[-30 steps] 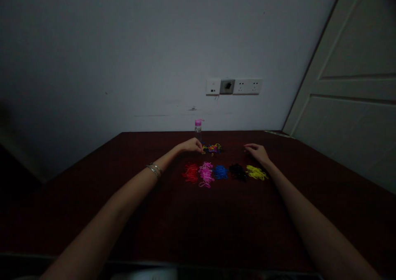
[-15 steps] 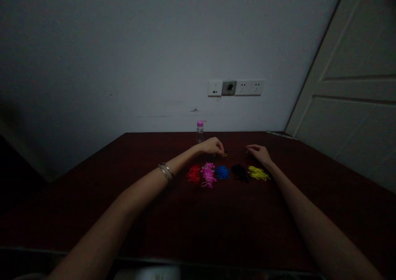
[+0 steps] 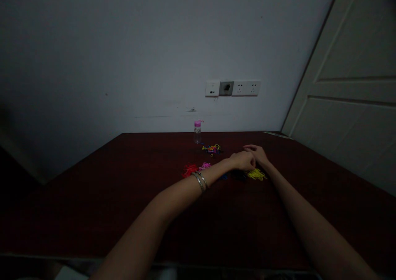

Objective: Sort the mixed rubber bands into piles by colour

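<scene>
My left hand [image 3: 244, 160] has reached across to the right, its fingers curled down at the upper edge of the yellow rubber bands [image 3: 256, 174]. What its fingertips hold, if anything, is hidden. Beside it rests my right hand [image 3: 259, 155], fingers stretched to the left, behind the yellow pile. Black rubber bands [image 3: 239, 175] show dimly under the left hand. My left forearm partly covers the blue rubber bands [image 3: 224, 176] and the pink rubber bands [image 3: 204, 165]. Red rubber bands [image 3: 189, 170] lie left of the bracelets. Farther back sits a mixed-colour heap of small bands [image 3: 212, 148].
A clear bottle with a pink cap [image 3: 197, 132] stands behind the mixed heap, near the wall. The dark red table [image 3: 102, 197] reaches back to the wall with its sockets [image 3: 246, 88]. A pale door [image 3: 346, 106] is at right.
My left hand has moved right and nearer, from the mixed heap to the yellow pile, uncovering the heap. My right hand stays about where it was. The view has shifted slightly.
</scene>
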`<state>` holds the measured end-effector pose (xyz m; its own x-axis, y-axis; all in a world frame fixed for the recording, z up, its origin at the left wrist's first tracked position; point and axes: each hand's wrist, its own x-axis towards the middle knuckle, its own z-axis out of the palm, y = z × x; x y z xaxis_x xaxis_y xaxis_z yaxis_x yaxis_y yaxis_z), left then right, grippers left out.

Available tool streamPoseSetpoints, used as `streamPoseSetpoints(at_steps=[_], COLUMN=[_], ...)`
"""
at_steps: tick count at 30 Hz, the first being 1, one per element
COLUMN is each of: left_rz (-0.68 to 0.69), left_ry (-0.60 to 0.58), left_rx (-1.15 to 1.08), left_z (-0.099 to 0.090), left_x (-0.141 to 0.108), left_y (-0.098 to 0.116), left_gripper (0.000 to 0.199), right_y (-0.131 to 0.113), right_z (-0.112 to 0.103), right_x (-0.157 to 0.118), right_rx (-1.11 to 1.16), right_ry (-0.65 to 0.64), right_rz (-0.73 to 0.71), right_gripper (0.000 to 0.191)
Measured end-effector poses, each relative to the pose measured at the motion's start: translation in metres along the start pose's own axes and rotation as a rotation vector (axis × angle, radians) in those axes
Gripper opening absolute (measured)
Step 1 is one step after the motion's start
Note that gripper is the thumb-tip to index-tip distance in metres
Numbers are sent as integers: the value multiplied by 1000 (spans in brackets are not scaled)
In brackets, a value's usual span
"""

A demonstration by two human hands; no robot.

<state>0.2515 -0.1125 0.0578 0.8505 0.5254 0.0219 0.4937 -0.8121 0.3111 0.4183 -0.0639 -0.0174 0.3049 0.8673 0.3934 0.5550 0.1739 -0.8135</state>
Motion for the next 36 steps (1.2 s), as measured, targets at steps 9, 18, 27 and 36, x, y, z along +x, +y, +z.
streamPoseSetpoints(at_steps=[9, 18, 27, 36], left_rz=[12, -503, -724, -592], left_ry=[176, 605, 897, 934], left_rx=[-142, -194, -568, -647], left_z=[-9, -39, -22, -15], left_x=[-8, -65, -114, -118], left_y=[-37, -169, -230, -228], left_gripper=[29, 34, 33, 35], right_y=[-4, -6, -6, -66], right_z=[0, 3, 1, 27], right_x=[-4, -2, 0, -8], right_rx=[-28, -104, -179, -204], right_ry=[-25, -79, -93, -326], right_rz=[32, 40, -21, -166], right_gripper=[28, 29, 28, 29])
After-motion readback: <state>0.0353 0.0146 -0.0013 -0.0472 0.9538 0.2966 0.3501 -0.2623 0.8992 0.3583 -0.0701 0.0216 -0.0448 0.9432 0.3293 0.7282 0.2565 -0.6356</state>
